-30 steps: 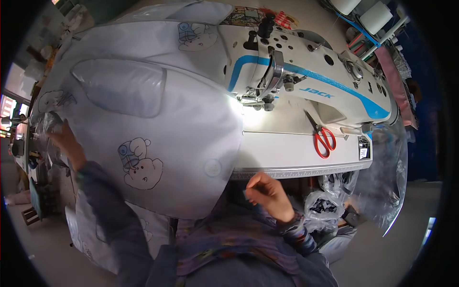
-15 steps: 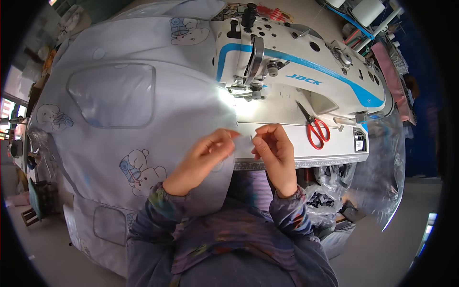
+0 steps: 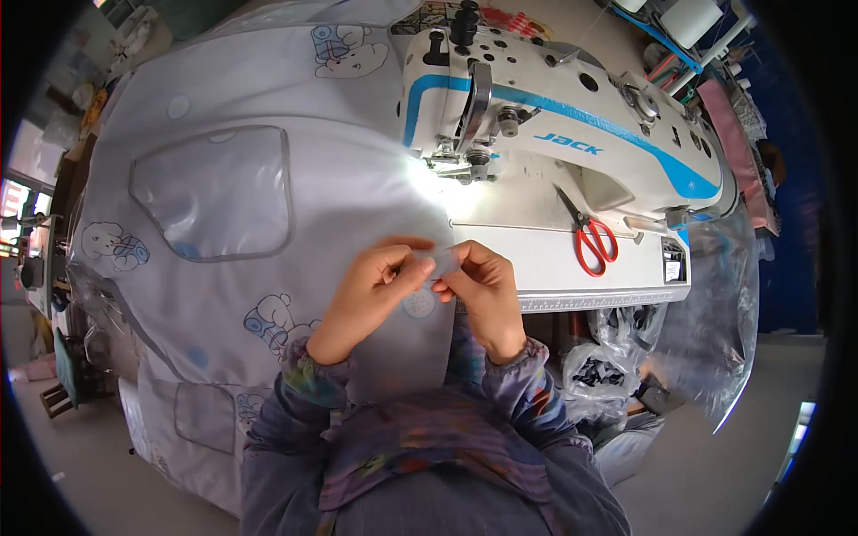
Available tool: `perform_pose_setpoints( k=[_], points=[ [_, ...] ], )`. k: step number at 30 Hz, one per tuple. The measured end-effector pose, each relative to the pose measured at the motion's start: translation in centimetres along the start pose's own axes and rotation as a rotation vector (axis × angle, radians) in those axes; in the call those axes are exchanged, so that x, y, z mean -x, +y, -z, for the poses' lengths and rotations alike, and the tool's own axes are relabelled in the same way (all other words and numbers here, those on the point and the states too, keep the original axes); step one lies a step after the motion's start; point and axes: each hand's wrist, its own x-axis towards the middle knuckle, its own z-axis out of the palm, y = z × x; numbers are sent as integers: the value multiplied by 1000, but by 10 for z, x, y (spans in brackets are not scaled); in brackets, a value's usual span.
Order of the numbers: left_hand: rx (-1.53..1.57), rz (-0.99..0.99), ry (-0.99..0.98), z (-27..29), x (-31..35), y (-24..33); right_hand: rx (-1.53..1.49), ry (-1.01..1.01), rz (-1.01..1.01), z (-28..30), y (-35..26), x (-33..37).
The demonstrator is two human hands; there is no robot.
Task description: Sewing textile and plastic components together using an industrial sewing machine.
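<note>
"Cloth point(image 3: 210, 290) first: where is it?"

"Spread wide on the left. Its upper right edge reaches the machine point(image 3: 554, 112); glare hides how they meet."

"And the hands?"

"Just apart, over the cloth's right edge. Left hand point(image 3: 366, 299) is narrow, thumb and finger pinching a small pale scrap point(image 3: 441, 263); right hand point(image 3: 485, 299) pinches its other side. The scrap's details are too small to tell."

"How much room on the right?"

"A stretch of bare table point(image 3: 547, 268) runs from the right hand to the scissors point(image 3: 594, 246), handles near the front edge, blades angled back beneath the machine's arm. A ruler strip point(image 3: 608, 298) lines that front edge."
</note>
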Motion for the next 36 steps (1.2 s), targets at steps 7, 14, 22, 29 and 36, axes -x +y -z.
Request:
perform_pose_setpoints(
  k=[7,14,22,29,36],
  points=[
    [89,9,144,-7,-6,-14,17,66,-73,0,-15,2],
    [-91,-63,127,-10,-14,-22,252,19,-65,18,-16,-6],
    [-1111,-424,423,-23,-66,-33,838,140,84,26,-12,-68],
    [-1292,-375,568,-12,-62,-37,992,188,91,27,-1,-81],
    [-1186,-567,299,-13,-52,-42,1227,187,420,23,-9,-31]
  ],
)
